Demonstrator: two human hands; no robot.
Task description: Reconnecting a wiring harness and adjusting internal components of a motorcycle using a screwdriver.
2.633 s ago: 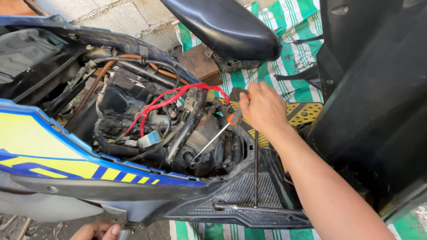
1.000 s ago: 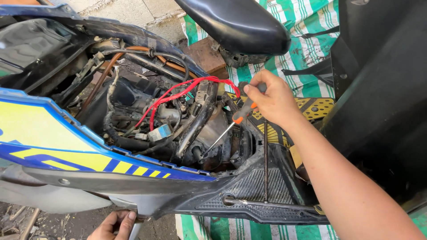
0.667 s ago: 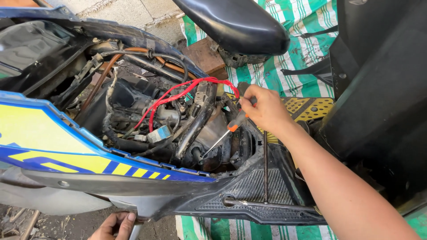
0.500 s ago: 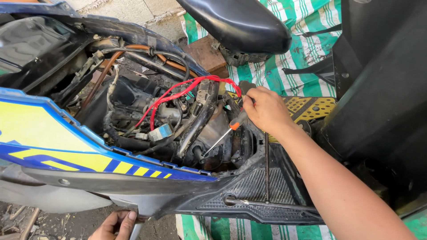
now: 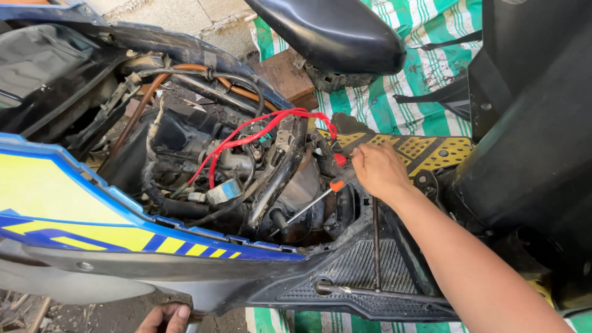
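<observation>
A scooter lies opened up, its engine bay (image 5: 246,179) exposed with hoses and a red wire (image 5: 259,132) looping across it. My right hand (image 5: 377,170) grips a screwdriver (image 5: 317,196) with an orange and black handle; its metal shaft points down and left into the engine bay. At the bottom edge, my left hand (image 5: 165,318) curls around the lower rim of the blue and yellow side panel (image 5: 80,216). Only its fingers show.
The black seat (image 5: 333,31) sticks out above the engine bay. A black footboard (image 5: 370,277) with a thin metal rod lies below my right forearm. A green and white striped mat (image 5: 394,105) covers the ground. A large black body panel (image 5: 530,135) stands on the right.
My right hand with the screwdriver has shifted slightly left and down toward the engine. My left hand came into view at the bottom and stays on the panel's rim.
</observation>
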